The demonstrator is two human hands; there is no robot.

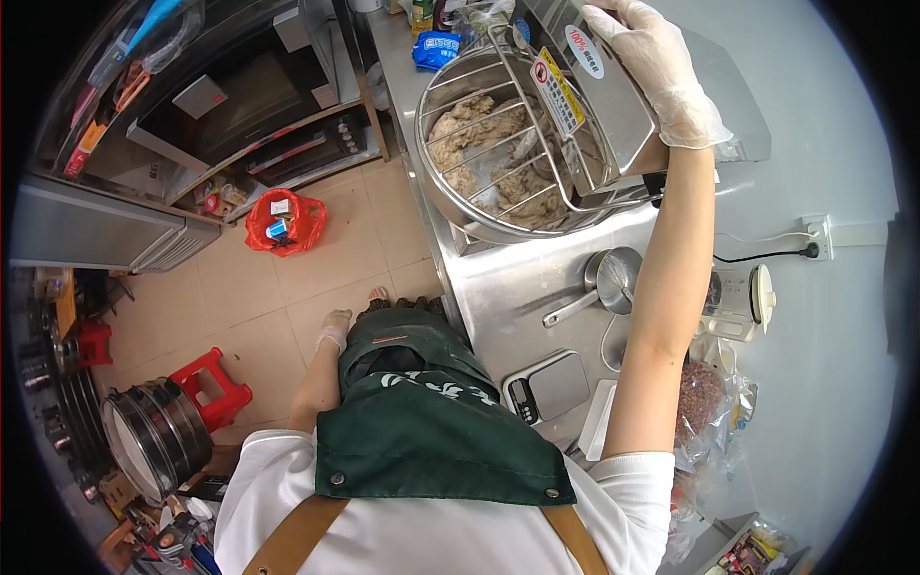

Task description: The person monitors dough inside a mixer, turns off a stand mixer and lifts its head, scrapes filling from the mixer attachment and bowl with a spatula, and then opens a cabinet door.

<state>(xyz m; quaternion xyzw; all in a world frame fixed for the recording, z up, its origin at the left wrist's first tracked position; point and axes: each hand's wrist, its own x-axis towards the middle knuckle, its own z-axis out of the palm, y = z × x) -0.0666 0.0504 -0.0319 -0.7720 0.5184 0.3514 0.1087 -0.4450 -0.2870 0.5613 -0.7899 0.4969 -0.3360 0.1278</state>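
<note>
My right hand point(656, 72), in a pale translucent glove, rests on the metal head of a mixer point(613, 86) at the upper right. Its visible fingers are apart and it grips nothing; some fingertips reach the top edge of the view. Under the mixer head stands a round steel bowl point(428, 182) holding lumpy, light brown dough point(465, 129). A wire guard point(517, 81) with a yellow and white warning label point(558, 94) covers the bowl. My left hand point(335, 328), also gloved, hangs low beside the dark green apron point(431, 431); its finger shape is unclear.
On the steel counter point(498, 297) are a saucepan point(613, 278), a digital scale point(548, 386), a blender jug point(738, 297) and bagged goods point(704, 398). A red bag point(286, 222), a red stool point(216, 388) and stacked round pans point(158, 436) stand left.
</note>
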